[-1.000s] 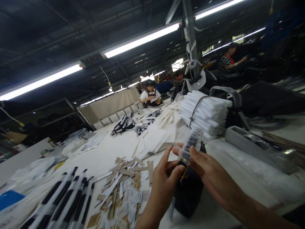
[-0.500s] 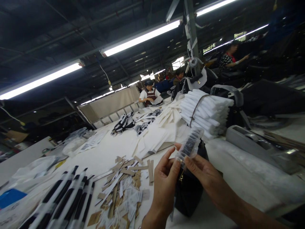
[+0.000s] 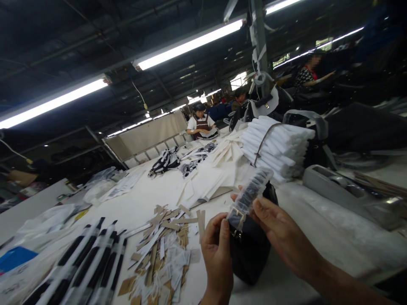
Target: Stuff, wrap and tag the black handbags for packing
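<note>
A black bag (image 3: pixel 251 256) stands on the white table, with gold-coloured hardware near its top. Its dark strap (image 3: pixel 252 190) rises above it, wrapped in clear plastic, with a gold buckle (image 3: pixel 237 213) at the lower end. My left hand (image 3: pixel 218 250) pinches the strap's lower end beside the buckle, thumb and fingers together. Higher up on the other side, my right hand (image 3: pixel 275 220) grips the wrapped strap, its thumb on the plastic and its fingers partly hidden behind.
Cardboard strips and tags (image 3: pixel 162 250) lie left of my hands, beside black-and-white wrapped straps (image 3: pixel 85 262). A tied bundle of white rolls (image 3: pixel 273 144) sits behind the bag. A grey dispenser-like object (image 3: pixel 337 190) stands at right. Another person (image 3: pixel 201 123) works across the table.
My left hand has moved down and slightly left along the strap, uncovering the buckle. The right hand has shifted slightly up and right.
</note>
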`<state>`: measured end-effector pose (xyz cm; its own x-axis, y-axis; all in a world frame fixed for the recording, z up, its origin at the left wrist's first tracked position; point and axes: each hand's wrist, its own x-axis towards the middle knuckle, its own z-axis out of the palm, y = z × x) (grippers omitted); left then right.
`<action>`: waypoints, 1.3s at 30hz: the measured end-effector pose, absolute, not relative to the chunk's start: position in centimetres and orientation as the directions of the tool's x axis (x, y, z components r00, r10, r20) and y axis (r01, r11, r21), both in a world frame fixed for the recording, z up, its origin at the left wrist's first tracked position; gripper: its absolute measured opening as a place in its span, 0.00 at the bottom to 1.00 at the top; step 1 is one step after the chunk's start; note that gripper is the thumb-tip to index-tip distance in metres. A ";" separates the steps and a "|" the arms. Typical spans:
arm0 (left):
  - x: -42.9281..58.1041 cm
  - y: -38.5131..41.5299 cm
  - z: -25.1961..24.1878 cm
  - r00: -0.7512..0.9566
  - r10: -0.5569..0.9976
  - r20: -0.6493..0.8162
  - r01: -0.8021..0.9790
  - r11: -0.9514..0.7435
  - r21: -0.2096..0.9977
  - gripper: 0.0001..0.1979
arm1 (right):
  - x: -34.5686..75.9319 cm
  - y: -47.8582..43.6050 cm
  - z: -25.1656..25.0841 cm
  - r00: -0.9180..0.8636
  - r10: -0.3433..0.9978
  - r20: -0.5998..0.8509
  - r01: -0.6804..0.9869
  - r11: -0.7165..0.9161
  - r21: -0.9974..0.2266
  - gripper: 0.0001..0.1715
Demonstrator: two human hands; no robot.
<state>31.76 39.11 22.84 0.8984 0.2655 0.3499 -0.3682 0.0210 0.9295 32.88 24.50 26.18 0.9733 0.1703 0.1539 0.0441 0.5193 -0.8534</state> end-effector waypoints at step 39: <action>30.8 43.4 20.6 0.890 0.043 0.454 -0.419 -0.310 0.853 0.29 | 38.6 18.2 27.3 0.966 0.133 0.221 0.166 0.334 -0.928 0.22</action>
